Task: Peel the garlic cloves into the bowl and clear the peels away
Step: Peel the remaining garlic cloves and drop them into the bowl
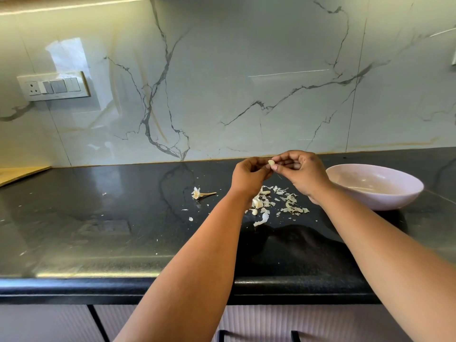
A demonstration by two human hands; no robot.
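left hand (pixel 249 175): fingers curled in, pinching one side of the clove, held up over the counter
right hand (pixel 299 172): pinching the same clove from the other side
clove (pixel 271 163): pale, caught between both sets of fingertips, just left of the bowl and above the peels
peels (pixel 283 202): loose heap on the counter right under the hands, a few stray bits further left
bowl (pixel 404 183): pale pink, right side, touching nothing; can't make out any cloves inside
stem (pixel 201 193): bare garlic stalk lying left of the peels
counter (pixel 98 218): black and shiny
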